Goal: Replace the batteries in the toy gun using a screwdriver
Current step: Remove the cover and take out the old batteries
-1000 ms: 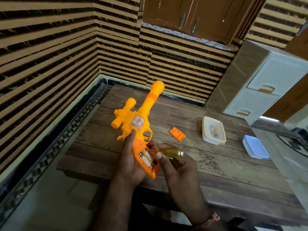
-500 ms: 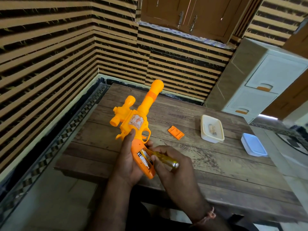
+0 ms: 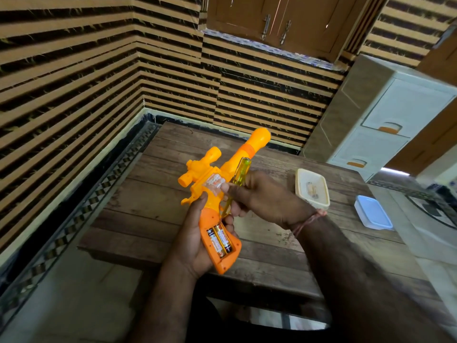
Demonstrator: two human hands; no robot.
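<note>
While the left hand wraps round the orange grip of the toy gun, its fingers curl closed about the far side of the handle and its thumb lies up along the body near the trigger. The gun is held above the near part of the wooden desk, barrel pointing up and away toward the striped wall. Its battery compartment in the grip stands open, with two batteries lying side by side inside, facing up.

The right hand is closed round a screwdriver with a clear yellow handle; the handle end sticks up past the knuckles, just beside the barrel, and the shaft runs down toward the trigger guard. I cannot make out where the tip sits. The right thumb presses against the pale sticker on the gun's side.

Farther right on the desk sits a cream tray with a few small items in it, too small to tell apart. A white lid lies beyond it, near the desk's right edge.
</note>
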